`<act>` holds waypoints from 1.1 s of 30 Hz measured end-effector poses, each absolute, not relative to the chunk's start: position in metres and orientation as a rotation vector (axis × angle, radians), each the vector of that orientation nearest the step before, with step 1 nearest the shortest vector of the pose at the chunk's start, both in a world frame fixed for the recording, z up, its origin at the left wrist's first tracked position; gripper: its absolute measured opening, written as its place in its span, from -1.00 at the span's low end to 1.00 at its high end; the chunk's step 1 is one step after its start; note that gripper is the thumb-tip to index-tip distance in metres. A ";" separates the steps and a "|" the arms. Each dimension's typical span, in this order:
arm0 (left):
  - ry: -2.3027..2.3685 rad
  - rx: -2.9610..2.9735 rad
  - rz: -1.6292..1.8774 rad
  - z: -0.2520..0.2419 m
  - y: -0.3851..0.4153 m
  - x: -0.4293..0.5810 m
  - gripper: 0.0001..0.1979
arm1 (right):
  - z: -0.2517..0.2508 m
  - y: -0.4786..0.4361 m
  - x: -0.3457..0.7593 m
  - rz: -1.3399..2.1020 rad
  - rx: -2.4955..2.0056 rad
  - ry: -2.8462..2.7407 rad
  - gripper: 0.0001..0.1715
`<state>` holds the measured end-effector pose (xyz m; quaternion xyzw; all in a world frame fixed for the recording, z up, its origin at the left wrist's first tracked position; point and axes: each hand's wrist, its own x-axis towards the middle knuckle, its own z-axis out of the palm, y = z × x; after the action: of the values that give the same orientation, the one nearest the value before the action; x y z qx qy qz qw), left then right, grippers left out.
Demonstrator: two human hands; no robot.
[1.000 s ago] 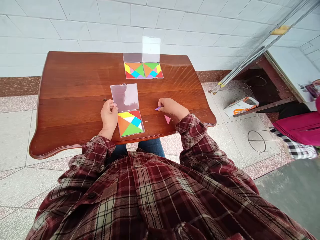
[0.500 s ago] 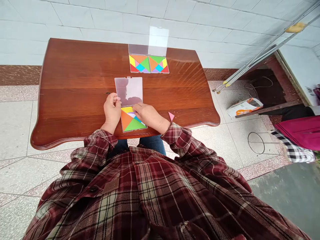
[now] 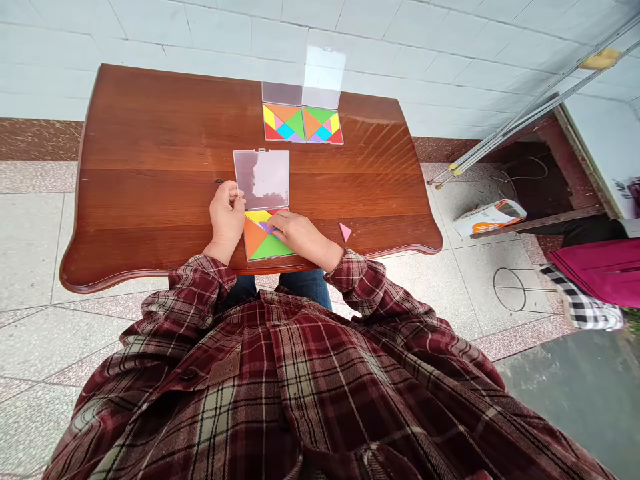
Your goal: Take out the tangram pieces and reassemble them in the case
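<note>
Left hand (image 3: 226, 217) pinches the clear plastic puzzle case (image 3: 264, 203) near the wooden worktop's (image 3: 150, 167) front edge; right hand's (image 3: 295, 233) grip presses a purple piece (image 3: 267, 227) inside, pink triangle (image 3: 345, 231) beside

A glossy reddish-brown wooden table (image 3: 150, 133) stands on a pale tiled floor (image 3: 30, 220). On it lie an open clear plastic case of coloured tangram tiles (image 3: 262, 207) near the front edge, two similar open cases (image 3: 303, 113) side by side at the back edge, and a loose pink triangular tile (image 3: 345, 231).
</note>
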<state>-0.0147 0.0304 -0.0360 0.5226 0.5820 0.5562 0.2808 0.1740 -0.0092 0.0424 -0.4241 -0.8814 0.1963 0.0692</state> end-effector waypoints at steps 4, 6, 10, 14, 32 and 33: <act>1.548 1.426 1.491 -0.038 0.031 -0.016 -0.69 | 0.037 -0.008 0.184 0.625 -1.261 -2.554 -0.80; 1.541 1.429 1.485 -0.039 0.031 -0.017 -0.70 | 0.038 -0.008 0.187 0.619 -1.315 -2.533 -0.79; 1.536 1.422 1.479 -0.041 0.032 -0.017 -0.72 | 0.041 -0.010 0.187 0.561 -1.511 -2.523 -0.77; 1.530 1.412 1.498 -0.038 0.031 -0.016 -0.73 | 0.043 -0.010 0.185 0.557 -1.521 -2.538 -0.76; 1.553 1.440 1.452 -0.034 0.029 -0.016 -0.71 | 0.041 -0.003 0.181 0.578 -1.455 -2.495 -0.75; 1.553 1.440 1.454 -0.034 0.029 -0.016 -0.72 | 0.042 -0.004 0.181 0.577 -1.469 -2.479 -0.74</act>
<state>-0.0160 0.0288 -0.0338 0.5377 0.5800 0.5429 0.2825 0.1812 -0.0036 0.0423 -0.4974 -0.8392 0.1953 0.1011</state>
